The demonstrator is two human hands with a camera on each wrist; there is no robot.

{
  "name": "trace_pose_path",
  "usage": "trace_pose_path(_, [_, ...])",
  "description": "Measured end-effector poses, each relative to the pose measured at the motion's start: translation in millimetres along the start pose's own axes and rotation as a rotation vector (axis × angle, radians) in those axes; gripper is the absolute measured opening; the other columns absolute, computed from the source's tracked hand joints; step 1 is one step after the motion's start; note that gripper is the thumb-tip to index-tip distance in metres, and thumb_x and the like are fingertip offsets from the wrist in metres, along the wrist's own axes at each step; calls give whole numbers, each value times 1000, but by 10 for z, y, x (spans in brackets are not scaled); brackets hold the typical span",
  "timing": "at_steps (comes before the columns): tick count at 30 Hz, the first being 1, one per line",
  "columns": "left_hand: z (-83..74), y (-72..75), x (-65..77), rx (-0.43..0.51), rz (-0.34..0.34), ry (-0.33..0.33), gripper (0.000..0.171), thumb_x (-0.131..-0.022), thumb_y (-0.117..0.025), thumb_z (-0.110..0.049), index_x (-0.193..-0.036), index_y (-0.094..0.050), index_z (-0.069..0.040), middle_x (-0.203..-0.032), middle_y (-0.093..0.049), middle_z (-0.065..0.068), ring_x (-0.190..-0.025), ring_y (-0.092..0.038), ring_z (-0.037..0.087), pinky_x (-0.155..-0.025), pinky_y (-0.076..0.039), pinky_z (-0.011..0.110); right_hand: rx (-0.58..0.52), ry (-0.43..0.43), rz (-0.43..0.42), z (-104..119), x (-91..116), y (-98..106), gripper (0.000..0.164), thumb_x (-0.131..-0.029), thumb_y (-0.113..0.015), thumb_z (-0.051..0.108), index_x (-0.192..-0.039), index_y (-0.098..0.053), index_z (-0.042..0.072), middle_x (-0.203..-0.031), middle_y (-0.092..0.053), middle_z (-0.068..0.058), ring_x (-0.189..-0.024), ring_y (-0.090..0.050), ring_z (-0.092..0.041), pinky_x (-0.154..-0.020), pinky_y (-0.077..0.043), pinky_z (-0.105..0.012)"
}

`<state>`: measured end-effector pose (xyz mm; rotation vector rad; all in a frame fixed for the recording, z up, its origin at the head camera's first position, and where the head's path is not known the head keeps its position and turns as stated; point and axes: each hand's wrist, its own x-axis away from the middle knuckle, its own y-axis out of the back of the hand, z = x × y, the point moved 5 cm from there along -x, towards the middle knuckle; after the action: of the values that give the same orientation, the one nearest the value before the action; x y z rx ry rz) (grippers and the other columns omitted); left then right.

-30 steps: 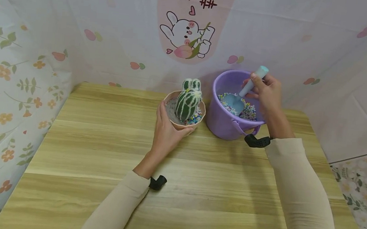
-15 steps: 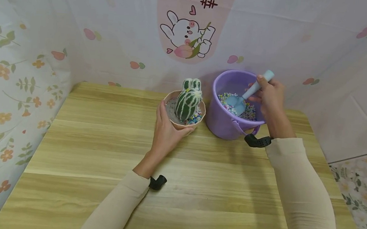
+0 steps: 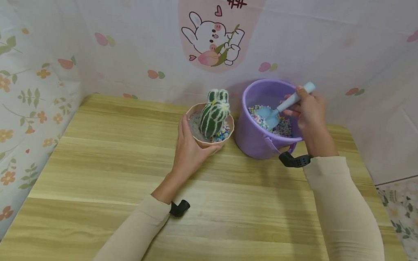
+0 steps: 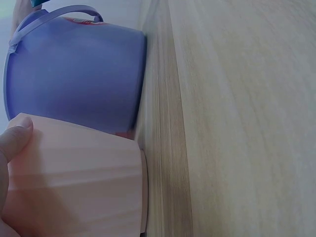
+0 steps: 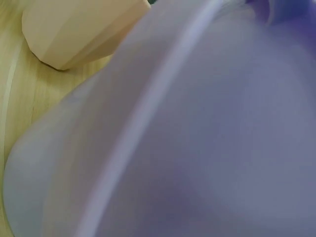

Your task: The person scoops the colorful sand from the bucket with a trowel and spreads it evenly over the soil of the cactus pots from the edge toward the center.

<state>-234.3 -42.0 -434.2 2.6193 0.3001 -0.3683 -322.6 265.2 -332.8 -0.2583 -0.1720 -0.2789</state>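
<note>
My left hand [image 3: 189,147] holds a pale peach flower pot [image 4: 79,177] from the near left side, thumb and fingers spread around its wall. A green and white striped cactus [image 3: 213,119] stands upright in it, with grey soil [image 3: 195,125] on the left and small coloured pebbles [image 3: 223,135] on the right. In my right hand [image 3: 312,112] is the handle of a light blue scoop [image 3: 288,102], tilted over the rim of a purple bucket [image 3: 250,140]. The scoop's blade lies among pastel pebbles [image 3: 284,128] in the bucket. The right wrist view shows mostly the bucket's wall, blurred.
Pot and bucket stand side by side near the back of a wooden table [image 3: 223,230]. Behind them hangs a white cloth [image 3: 127,50] with a rabbit print. The bucket's handle [image 3: 272,145] hangs down at its front.
My right hand has shifted slightly right and down, tilting the scoop's handle lower while its blade stays among the pebbles. The left hand and the flower pot have not moved.
</note>
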Motion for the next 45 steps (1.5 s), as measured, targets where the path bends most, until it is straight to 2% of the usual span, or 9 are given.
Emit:
trace_pose_path(5, [-5,-2,-4,-1,0,1,129,-62,-89,-49,-155,-9,-10,-155,-23,10,-138,-35,27,-109,-37,45,-42,-24,-9,-5,-11,13,40,-95,-62,22,-125,-49,-2,-75,-71,-13,-69,-73,-26,-54,-57,-34])
trace_pose_path(14, [-12,-1,-17,-8,3,7,129,-61,-90,-48,-155,-9,-10,-155,-23,10,-139,-34,28,-108,-38,45,-121,-51,-48,-2,-41,40,36,-95,-61,19,-124,-52,-1,-76,-71,-17,-72,-73,-31,-56,-57,-39])
trace_pose_path(19, [-11,-3,-22,-8,11,9,130,-62,-89,-49,-155,-8,-10,-156,-21,10,-140,-32,26,-109,-37,44,-172,-63,-80,-7,-59,59,35,-96,-61,18,-125,-54,2,-77,-71,-18,-68,-72,-32,-57,-57,-40])
trace_pose_path(26, [-18,4,-24,-1,19,4,129,-63,-89,-48,-155,-8,-9,-156,-20,11,-140,-31,28,-110,-36,45,-247,-57,-100,0,-82,73,26,-95,-62,17,-114,-57,0,-79,-71,-21,-73,-72,-35,-59,-57,-42])
trace_pose_path(33, [-3,2,-14,1,20,13,129,-63,-88,-50,-155,-7,-10,-156,-19,11,-140,-32,29,-109,-36,46,-303,-53,-102,7,-88,71,29,-95,-62,16,-120,-57,2,-80,-70,-23,-74,-72,-36,-58,-56,-42])
trace_pose_path(45, [-5,-5,10,2,26,23,129,-64,-89,-48,-155,-6,-11,-157,-19,9,-140,-31,28,-109,-36,47,-410,-31,-135,51,-57,152,32,-96,-61,13,-126,-56,5,-73,-67,-20,-68,-71,-37,-53,-56,-42])
